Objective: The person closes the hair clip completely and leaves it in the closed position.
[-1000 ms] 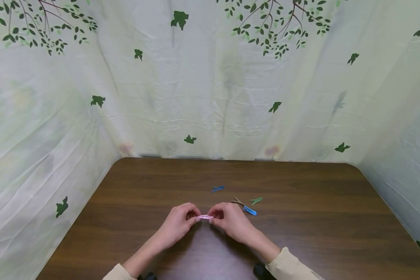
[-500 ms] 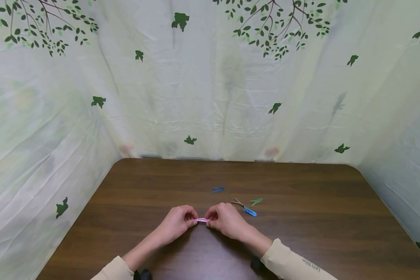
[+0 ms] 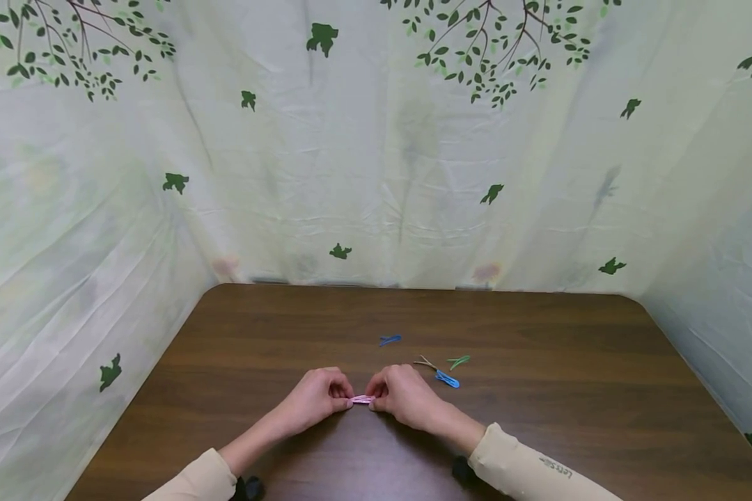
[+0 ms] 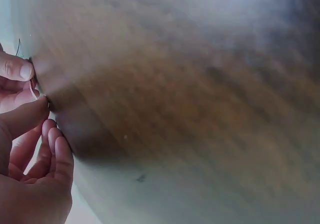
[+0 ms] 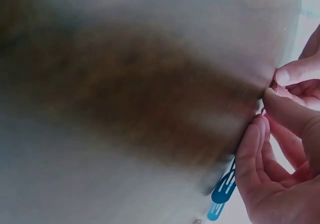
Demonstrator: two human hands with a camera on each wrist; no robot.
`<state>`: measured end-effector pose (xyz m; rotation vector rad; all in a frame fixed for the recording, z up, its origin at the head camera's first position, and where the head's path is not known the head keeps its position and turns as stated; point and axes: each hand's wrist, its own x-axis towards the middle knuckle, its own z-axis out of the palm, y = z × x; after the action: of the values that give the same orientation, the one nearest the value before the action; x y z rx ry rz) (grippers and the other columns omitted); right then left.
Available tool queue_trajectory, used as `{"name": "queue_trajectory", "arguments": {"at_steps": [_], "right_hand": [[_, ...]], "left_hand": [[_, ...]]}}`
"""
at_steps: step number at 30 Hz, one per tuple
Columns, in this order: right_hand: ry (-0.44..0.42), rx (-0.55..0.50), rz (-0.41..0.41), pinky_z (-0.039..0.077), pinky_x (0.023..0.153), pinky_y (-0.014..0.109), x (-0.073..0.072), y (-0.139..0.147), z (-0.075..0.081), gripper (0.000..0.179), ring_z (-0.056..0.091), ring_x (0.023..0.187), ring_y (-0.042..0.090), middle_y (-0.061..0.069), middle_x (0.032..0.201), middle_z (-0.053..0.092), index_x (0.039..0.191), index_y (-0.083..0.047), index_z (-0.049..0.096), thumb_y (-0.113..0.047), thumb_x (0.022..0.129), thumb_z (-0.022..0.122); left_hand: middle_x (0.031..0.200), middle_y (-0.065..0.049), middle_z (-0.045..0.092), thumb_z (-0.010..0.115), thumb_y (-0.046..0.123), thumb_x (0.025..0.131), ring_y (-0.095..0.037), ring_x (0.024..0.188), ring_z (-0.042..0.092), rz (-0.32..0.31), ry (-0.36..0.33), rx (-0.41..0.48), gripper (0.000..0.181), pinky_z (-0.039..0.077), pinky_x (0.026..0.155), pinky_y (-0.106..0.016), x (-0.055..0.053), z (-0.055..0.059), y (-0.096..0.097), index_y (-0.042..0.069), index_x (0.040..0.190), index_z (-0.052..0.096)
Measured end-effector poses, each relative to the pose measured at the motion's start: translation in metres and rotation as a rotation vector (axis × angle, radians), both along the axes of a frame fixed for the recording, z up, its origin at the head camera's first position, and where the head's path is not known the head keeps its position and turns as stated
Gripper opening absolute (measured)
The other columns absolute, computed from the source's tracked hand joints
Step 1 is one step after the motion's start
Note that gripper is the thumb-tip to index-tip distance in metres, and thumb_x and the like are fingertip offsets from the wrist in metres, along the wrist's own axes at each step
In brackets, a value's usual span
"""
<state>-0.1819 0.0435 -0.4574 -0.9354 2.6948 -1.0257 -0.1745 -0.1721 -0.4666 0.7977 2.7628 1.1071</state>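
Observation:
A pink hair clip (image 3: 362,399) is stretched between both hands, low over the table at its middle. My left hand (image 3: 316,400) pinches the left end of the clip between thumb and fingers. At the other end, my right hand (image 3: 407,398) pinches it the same way. Fingers mostly cover the clip in both wrist views. Just beyond the right hand lies a light blue slotted hair clip (image 3: 448,378), its blue loop also visible past the fingers in the right wrist view. A thin tan forked piece (image 3: 425,362) meets its upper end.
A green hair clip (image 3: 459,361) lies behind the light blue one, and a darker blue clip (image 3: 390,339) sits farther back. The brown wooden table (image 3: 539,417) ends at a hanging leaf-print cloth (image 3: 376,174), which also closes off both sides.
Both hands have come slightly nearer the person and a little left with the pink hair clip between them. The clips on the table stay where they were.

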Motion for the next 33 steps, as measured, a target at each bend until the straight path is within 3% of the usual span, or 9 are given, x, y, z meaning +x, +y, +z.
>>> {"name": "queue_trajectory", "arguments": {"at_steps": [12,20,27,33], "right_hand": [[0.007,0.001,0.014,0.046,0.062,0.017,0.005,0.003,-0.001,0.01,0.054,0.064,-0.005,-0.012,0.072,0.062,0.086,-0.013,0.075,-0.007,0.08,0.08],[0.001,-0.05,0.034,0.048,0.066,0.018,0.008,0.009,-0.004,0.011,0.057,0.07,-0.003,-0.009,0.08,0.063,0.092,-0.01,0.075,-0.006,0.082,0.078],[0.023,-0.072,-0.005,0.048,0.068,0.019,0.014,0.022,-0.002,0.013,0.056,0.072,-0.002,-0.013,0.082,0.061,0.099,-0.01,0.072,-0.01,0.086,0.075],[0.027,-0.104,-0.05,0.049,0.07,0.022,0.018,0.035,0.004,0.018,0.057,0.076,0.0,-0.008,0.089,0.065,0.105,-0.008,0.072,-0.008,0.087,0.073]], "left_hand": [[0.073,0.011,0.055,0.079,0.003,0.077,-0.003,0.066,0.053,0.007,0.032,0.004,0.013,0.047,0.06,-0.023,0.003,-0.001,0.002,0.013,0.078,0.072],[0.075,0.011,0.056,0.08,0.004,0.078,-0.003,0.068,0.054,-0.008,0.012,0.018,0.012,0.047,0.061,-0.023,0.006,0.001,0.001,0.013,0.081,0.072],[0.079,0.01,0.061,0.077,0.003,0.081,-0.005,0.069,0.056,0.016,0.008,0.026,0.011,0.048,0.063,-0.023,0.004,0.005,0.0,0.012,0.085,0.073],[0.082,0.008,0.063,0.076,0.003,0.081,-0.005,0.071,0.057,0.04,0.022,0.045,0.011,0.05,0.065,-0.023,0.001,0.007,0.002,0.011,0.088,0.073]]}}
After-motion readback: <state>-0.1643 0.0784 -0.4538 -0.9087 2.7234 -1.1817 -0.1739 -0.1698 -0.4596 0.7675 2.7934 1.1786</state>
